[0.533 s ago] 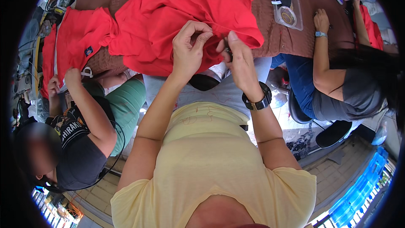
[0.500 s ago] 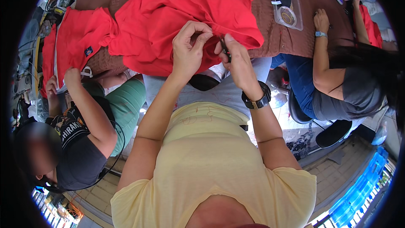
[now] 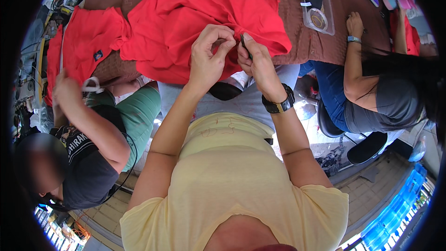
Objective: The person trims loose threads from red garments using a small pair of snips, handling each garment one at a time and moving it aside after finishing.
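The wearer's left hand (image 3: 207, 58) has its thumb and fingertips brought together on the near folds of a bunched red fabric garment (image 3: 186, 23), which lies across a brown patterned tablecloth (image 3: 297, 46) and hangs over its near edge. This hand has barely shifted from half a second ago.

The right hand (image 3: 255, 62) has changed more. It is closed around a small, slim, dark hand tool (image 3: 245, 46), which then slanted across the fingers with its speckled side showing; now the tool stands more upright, seen nearly edge-on between thumb and curled fingers. Its upper end is close to the pinched folds; whether it touches them cannot be told. The two hands are near each other but apart, and the black wristwatch (image 3: 281, 104) has turned a little with the right wrist.

At the left, a co-worker's hand (image 3: 65, 88) has moved and is blurred, beside another red garment (image 3: 93, 32) with a small dark patch; a white loop (image 3: 91, 83) shows more plainly near it. At the right, a second co-worker's hand (image 3: 355, 24) rests on the tablecloth much as before, and the clear plastic rectangular tray (image 3: 331, 28) keeps its place on the cloth.
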`<state>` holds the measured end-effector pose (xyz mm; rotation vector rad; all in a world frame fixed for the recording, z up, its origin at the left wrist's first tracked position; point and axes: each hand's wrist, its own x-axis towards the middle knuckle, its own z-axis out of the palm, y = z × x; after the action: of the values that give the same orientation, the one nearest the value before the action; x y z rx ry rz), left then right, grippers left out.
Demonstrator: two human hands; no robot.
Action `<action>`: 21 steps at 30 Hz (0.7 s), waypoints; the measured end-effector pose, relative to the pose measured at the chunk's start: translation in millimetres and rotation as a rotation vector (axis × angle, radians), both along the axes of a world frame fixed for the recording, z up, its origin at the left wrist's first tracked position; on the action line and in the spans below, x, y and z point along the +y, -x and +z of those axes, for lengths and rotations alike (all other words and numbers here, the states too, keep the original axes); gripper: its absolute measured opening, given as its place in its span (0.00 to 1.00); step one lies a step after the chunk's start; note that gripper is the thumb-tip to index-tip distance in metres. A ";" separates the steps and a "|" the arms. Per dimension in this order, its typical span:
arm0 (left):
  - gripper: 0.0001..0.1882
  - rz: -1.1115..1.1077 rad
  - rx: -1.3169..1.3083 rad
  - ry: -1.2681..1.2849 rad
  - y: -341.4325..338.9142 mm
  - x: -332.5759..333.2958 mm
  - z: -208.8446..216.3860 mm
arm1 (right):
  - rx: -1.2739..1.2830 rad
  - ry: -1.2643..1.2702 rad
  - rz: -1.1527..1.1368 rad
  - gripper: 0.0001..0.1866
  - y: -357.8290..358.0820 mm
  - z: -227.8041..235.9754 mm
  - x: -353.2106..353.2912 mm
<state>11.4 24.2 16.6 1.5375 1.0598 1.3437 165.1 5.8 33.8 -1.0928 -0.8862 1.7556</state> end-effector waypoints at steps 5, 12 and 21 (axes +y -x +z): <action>0.04 -0.055 0.181 0.310 18.8 -19.2 15.5 | -0.524 -0.523 -0.221 0.14 -10.0 25.5 -2.7; 0.11 0.109 -0.077 0.389 5.2 -3.5 -2.0 | -0.773 -0.597 -0.141 0.13 -2.5 4.4 14.2; 0.08 0.067 -0.285 0.381 -2.8 11.5 -16.8 | -0.497 -0.451 -0.120 0.11 -2.7 2.8 9.6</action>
<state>14.3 35.7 -0.2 1.0081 1.1153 1.2727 167.8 15.4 36.6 -1.2573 -1.4041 1.1153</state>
